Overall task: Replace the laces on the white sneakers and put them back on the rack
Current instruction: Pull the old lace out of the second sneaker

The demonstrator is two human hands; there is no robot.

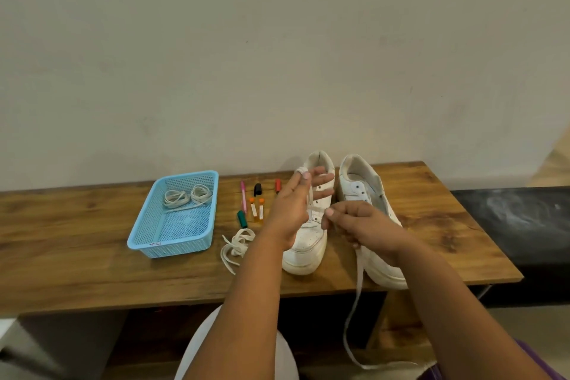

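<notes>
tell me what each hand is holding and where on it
Both hold one white lace: the left hand has an end wound round its fingers, the right hand pinches it mid-length, the rest dangling off the bench.

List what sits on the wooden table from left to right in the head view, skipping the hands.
Blue plastic basket holding two coiled laces → loose lace and the markers → left white sneaker → right white sneaker.

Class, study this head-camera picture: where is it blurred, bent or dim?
Head view: soft, even light; the table edge bows from the wide-angle lens; the left hand fingertips are motion-blurred; the space under the table is dark; the blue basket mesh stays fairly sharp.
</notes>
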